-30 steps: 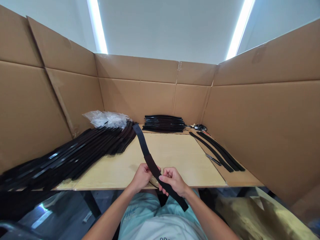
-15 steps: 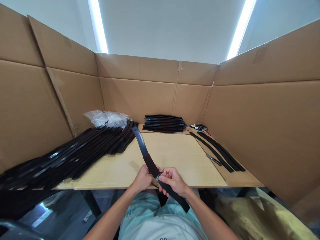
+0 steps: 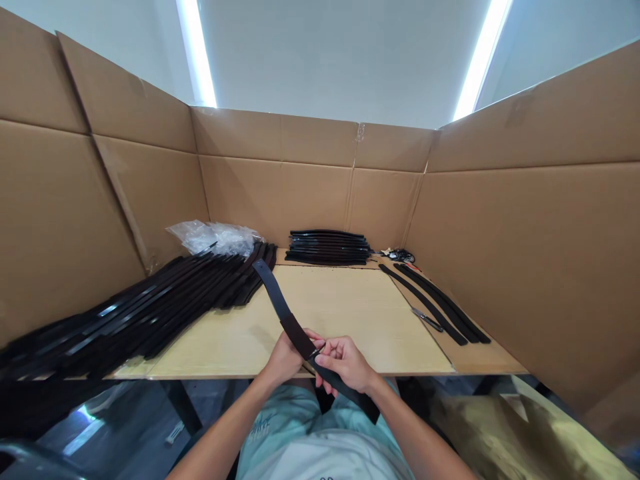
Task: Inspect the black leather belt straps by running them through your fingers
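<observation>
Both my hands hold a long black leather belt strap (image 3: 273, 293) just above the front edge of a pale wooden board (image 3: 360, 313). My left hand (image 3: 286, 357) grips it from the left, below a dark brown band (image 3: 295, 337) on the strap. My right hand (image 3: 345, 363) pinches it beside a small metal piece (image 3: 316, 351), and the tail hangs down past the table edge to my right. The strap's upper end points away from me, over the board.
A large heap of dark belts (image 3: 150, 313) lies along the left, with a plastic bag (image 3: 215, 238) behind it. A stacked pile of belts (image 3: 327, 248) sits at the back. Loose straps (image 3: 433, 307) and a small blade tool (image 3: 427, 319) lie right; cardboard walls surround the table.
The strap's upper end has swung left and lower. The brown band has slid down toward my hands, and my right hand has shifted slightly along the metal piece.
</observation>
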The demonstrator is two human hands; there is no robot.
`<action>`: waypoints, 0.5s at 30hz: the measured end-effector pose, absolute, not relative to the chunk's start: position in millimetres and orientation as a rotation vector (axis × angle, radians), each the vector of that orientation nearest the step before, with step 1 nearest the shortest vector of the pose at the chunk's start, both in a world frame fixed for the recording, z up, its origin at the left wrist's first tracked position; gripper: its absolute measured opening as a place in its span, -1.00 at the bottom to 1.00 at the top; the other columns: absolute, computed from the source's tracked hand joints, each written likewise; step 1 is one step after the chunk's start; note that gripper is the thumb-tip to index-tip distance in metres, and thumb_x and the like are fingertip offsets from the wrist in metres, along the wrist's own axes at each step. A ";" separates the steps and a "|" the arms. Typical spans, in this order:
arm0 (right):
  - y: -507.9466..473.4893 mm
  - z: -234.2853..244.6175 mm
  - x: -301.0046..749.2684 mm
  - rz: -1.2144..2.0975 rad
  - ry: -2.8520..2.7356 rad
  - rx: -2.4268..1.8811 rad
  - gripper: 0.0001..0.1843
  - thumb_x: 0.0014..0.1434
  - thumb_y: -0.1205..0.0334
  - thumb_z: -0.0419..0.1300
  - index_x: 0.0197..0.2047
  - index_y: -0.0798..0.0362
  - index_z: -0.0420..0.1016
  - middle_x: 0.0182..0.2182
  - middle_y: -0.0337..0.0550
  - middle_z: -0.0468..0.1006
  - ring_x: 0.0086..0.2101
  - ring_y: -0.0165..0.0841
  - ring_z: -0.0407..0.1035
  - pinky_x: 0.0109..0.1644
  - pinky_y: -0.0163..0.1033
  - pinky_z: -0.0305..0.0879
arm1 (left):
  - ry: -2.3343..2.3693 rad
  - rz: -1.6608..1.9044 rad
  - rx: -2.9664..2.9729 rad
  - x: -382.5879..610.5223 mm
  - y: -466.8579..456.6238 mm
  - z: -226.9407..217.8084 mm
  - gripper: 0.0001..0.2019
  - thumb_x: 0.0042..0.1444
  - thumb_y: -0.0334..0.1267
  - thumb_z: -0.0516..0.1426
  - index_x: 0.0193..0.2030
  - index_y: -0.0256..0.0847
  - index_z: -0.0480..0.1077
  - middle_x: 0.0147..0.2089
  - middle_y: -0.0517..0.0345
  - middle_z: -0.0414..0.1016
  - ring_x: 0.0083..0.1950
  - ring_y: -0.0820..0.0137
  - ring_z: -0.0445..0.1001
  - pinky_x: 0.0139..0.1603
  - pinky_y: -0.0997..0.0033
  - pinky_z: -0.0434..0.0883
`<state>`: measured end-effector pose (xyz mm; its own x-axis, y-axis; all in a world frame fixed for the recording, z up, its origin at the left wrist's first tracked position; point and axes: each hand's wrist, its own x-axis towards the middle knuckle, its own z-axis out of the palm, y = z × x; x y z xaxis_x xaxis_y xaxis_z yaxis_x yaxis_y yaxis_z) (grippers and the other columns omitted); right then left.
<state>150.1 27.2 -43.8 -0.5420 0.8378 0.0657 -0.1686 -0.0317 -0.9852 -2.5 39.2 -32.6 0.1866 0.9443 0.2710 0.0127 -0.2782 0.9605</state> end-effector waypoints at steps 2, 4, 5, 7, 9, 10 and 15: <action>27.3 -44.1 150.0 1.680 -1.481 -0.738 -0.55 -0.07 -0.07 0.31 -0.50 0.08 0.20 -0.67 -0.18 0.54 -0.78 -0.47 0.31 -0.80 -0.45 0.21 | 0.949 1.243 1.518 -2.4 39.1 -33.5 -0.82 -0.17 -0.20 0.30 -0.51 -0.30 0.52 -0.53 0.08 0.54 -0.47 0.35 0.47 -0.45 0.43 0.40; 27.1 -44.5 149.9 1.672 -1.477 -0.751 -0.55 -0.07 -0.07 0.31 -0.48 0.08 0.20 -0.68 -0.19 0.54 -0.78 -0.46 0.31 -0.80 -0.44 0.21 | 0.961 1.245 1.520 -2.2 39.1 -33.7 -0.83 -0.18 -0.21 0.30 -0.52 -0.30 0.52 -0.54 0.08 0.53 -0.48 0.35 0.46 -0.45 0.44 0.39; 27.0 -44.7 149.9 1.664 -1.476 -0.758 -0.55 -0.07 -0.08 0.31 -0.48 0.08 0.20 -0.68 -0.20 0.54 -0.78 -0.46 0.31 -0.80 -0.45 0.21 | 0.974 1.257 1.517 -2.1 39.2 -33.5 -0.83 -0.18 -0.22 0.30 -0.52 -0.30 0.52 -0.55 0.10 0.52 -0.48 0.35 0.45 -0.45 0.44 0.39; 26.6 -45.6 150.1 1.648 -1.470 -0.772 -0.54 -0.07 -0.08 0.31 -0.47 0.08 0.19 -0.69 -0.21 0.53 -0.78 -0.46 0.31 -0.80 -0.45 0.20 | 1.004 1.294 1.500 -2.2 39.9 -33.0 -0.85 -0.17 -0.23 0.29 -0.54 -0.29 0.51 -0.57 0.13 0.50 -0.49 0.37 0.43 -0.46 0.45 0.38; 26.5 -46.8 150.3 1.635 -1.462 -0.778 -0.54 -0.07 -0.09 0.30 -0.46 0.07 0.18 -0.69 -0.22 0.53 -0.79 -0.47 0.31 -0.80 -0.46 0.19 | 1.028 1.330 1.464 -2.8 41.3 -32.4 -0.87 -0.16 -0.24 0.27 -0.54 -0.28 0.50 -0.57 0.15 0.49 -0.49 0.37 0.42 -0.46 0.45 0.37; 26.4 -47.4 150.4 1.631 -1.458 -0.775 -0.53 -0.07 -0.10 0.30 -0.45 0.06 0.17 -0.69 -0.23 0.52 -0.79 -0.47 0.30 -0.80 -0.46 0.19 | 1.028 1.336 1.445 -3.3 42.1 -32.2 -0.87 -0.16 -0.25 0.27 -0.54 -0.28 0.50 -0.56 0.15 0.50 -0.49 0.37 0.42 -0.45 0.44 0.37; 26.0 -48.0 149.5 1.572 -1.396 -0.758 -0.51 -0.06 -0.13 0.28 -0.45 0.03 0.12 -0.69 -0.26 0.52 -0.80 -0.49 0.28 -0.81 -0.47 0.16 | 0.902 1.324 1.371 -5.3 46.3 -33.7 -0.84 -0.15 -0.21 0.26 -0.50 -0.29 0.48 -0.55 0.17 0.49 -0.48 0.40 0.40 -0.41 0.47 0.35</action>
